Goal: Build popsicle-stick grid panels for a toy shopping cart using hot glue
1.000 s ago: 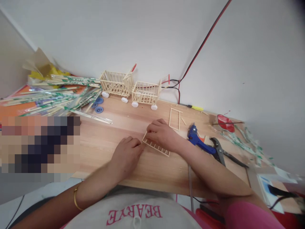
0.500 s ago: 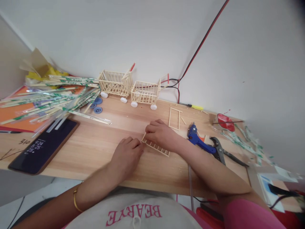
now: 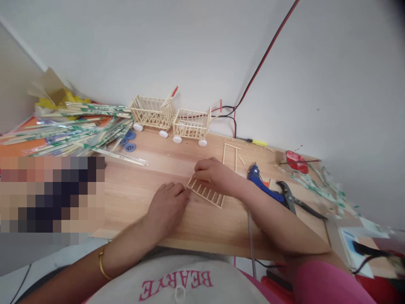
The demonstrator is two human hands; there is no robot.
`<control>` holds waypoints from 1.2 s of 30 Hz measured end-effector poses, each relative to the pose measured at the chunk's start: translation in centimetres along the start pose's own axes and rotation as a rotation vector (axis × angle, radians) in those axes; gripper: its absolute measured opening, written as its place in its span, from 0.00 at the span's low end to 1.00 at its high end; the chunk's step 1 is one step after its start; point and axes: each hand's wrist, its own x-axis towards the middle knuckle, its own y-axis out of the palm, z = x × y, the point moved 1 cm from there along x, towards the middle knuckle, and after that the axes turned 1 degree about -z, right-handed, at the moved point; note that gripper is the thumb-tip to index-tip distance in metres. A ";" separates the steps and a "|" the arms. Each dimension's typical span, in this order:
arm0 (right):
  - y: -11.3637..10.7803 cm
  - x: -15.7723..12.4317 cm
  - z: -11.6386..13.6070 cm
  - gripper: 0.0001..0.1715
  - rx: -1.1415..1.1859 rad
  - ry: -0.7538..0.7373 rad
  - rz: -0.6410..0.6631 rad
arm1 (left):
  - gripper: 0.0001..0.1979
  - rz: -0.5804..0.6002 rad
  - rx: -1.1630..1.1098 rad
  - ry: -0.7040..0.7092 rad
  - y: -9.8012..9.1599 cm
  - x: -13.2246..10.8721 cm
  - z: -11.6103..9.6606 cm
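A small ladder-like panel of thin wooden sticks (image 3: 206, 193) lies flat on the wooden table (image 3: 196, 219). My right hand (image 3: 215, 174) rests over its far edge with fingers curled, pressing on it. My left hand (image 3: 166, 204) lies beside the panel's left end, fingers bent, fingertips touching its corner. Both hands hold the panel against the tabletop.
Two wooden stick carts with white wheels (image 3: 152, 113) (image 3: 191, 123) stand by the wall. A stick frame (image 3: 230, 157), a blue glue gun (image 3: 264, 185) and pliers (image 3: 292, 200) lie to the right. Wrapped chopsticks (image 3: 79, 131) and blue caps (image 3: 129, 146) are piled at left. Cables (image 3: 253, 76) run up the wall.
The panel has tipped down to lie flatter on the table under my right hand. Both hands stay in almost the same place.
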 end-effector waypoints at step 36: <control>-0.8 -0.9 -0.7 0.07 0.284 0.680 0.180 | 0.13 -0.141 -0.774 -0.435 -2.2 1.2 1.2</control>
